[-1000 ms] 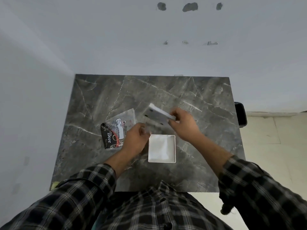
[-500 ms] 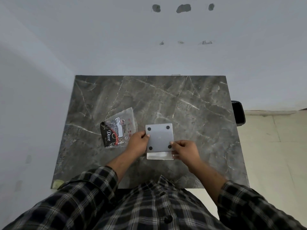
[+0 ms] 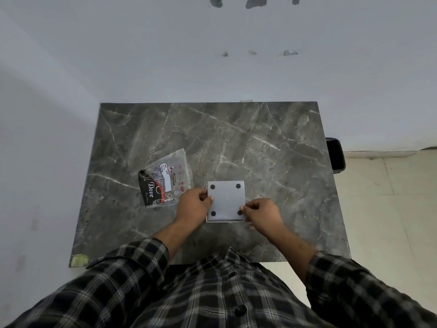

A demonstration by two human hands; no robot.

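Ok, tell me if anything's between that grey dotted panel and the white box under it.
Nothing visible. The grey panel sits right over the white box, only a thin rim showing at the near edge. The left hand and right hand pinch its sides; the packet lies off to the left.

Looking straight down on a dark marble table [image 3: 236, 138]. Just below centre, grey square cover [image 3: 226, 201] with four black dots, pinched on its left edge by the left hand [image 3: 194, 204] and at the lower right corner by the right hand [image 3: 262, 214]. Further left, black Dove pouch [image 3: 151, 190] overlapping a clear plastic bag [image 3: 176, 170].
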